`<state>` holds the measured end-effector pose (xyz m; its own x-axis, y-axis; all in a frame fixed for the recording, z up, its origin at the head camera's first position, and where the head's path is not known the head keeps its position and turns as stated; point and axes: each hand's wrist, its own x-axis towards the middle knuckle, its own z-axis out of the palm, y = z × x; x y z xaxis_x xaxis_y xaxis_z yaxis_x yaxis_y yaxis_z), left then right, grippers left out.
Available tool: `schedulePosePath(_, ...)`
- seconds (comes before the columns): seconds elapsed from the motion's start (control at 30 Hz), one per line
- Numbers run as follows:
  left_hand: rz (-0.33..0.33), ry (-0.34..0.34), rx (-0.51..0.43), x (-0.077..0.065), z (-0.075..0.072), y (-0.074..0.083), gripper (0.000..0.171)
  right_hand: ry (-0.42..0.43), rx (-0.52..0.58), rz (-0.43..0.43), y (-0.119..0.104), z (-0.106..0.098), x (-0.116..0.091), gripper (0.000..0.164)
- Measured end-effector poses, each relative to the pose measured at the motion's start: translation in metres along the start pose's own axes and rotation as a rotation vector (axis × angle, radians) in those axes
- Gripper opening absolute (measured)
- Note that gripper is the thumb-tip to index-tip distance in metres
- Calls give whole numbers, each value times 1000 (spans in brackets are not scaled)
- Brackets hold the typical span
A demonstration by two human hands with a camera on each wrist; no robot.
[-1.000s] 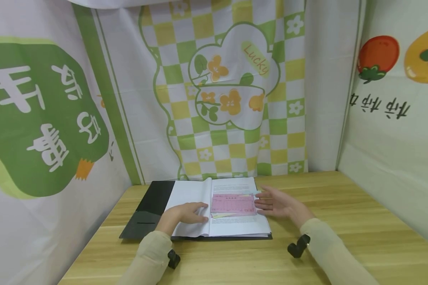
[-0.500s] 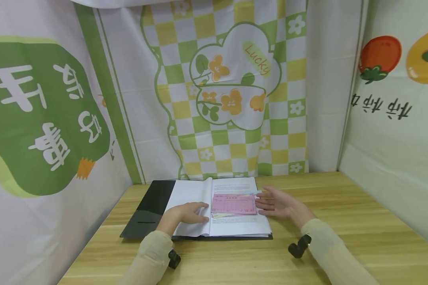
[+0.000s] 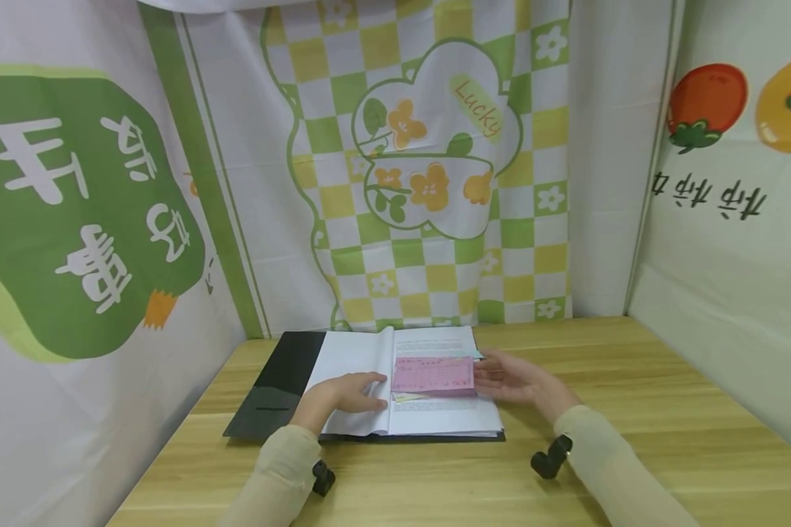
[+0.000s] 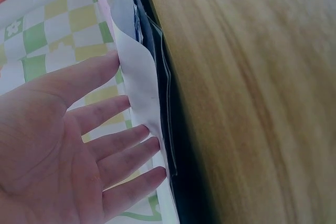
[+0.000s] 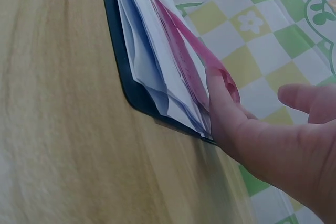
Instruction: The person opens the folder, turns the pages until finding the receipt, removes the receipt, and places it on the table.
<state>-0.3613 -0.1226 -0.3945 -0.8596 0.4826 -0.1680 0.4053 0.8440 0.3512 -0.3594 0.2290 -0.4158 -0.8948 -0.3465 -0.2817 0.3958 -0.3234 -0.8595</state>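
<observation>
Fingers (image 5: 221,103) straight on my R hand (image 3: 517,377), touching raised R end of pink slip (image 3: 433,375); L hand's (image 3: 343,395) straight too, on page (image 4: 139,72). Slip's long axis runs L-R.

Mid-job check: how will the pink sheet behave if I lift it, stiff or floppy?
The pink sheet is likely floppy: in the right wrist view its raised end curls by the right hand. It is probably light, as it looks paper-thin. It might drag the yellow slip along, since that peeks out from beneath it.
</observation>
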Motion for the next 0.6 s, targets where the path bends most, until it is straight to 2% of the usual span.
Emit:
schedulePosePath(0.07, -6, 0, -1, -5, -3, 6, 61, -13, -5, 12, 1, 0, 2, 67)
schedulePosePath(0.3, -25, -4, -20, -5, -3, 8, 61, -81, -13, 46, 6, -4, 3, 57)
schedulePosePath(0.6, -25, -1, -3, -5, 1, 5, 62, 31, -17, 5, 14, 4, -1, 42)
